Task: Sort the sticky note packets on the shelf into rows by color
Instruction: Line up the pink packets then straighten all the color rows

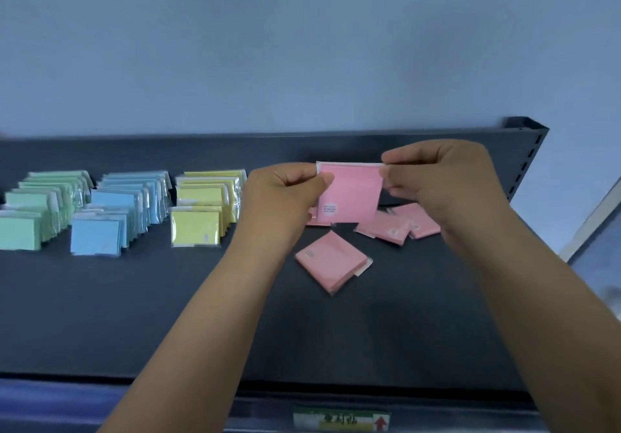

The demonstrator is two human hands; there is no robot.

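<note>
Nearest on the shelf (pixel 100 315), a loose pink packet (pixel 331 261) lies askew. Above it, the left hand (pixel 279 197) and right hand (pixel 443 184) each pinch an upper corner of the held pink packet (pixel 353 194), clear of the shelf. Risk: the glossy wrap could slip from so light a pinch and scatter the pink heap (pixel 400 226) behind, or knock the yellow row (pixel 205 207).

On my screen I see both forearms bare along all their visible length. The left hand (pixel 282 194) and the right hand (pixel 447 180) are bare as well.
</note>
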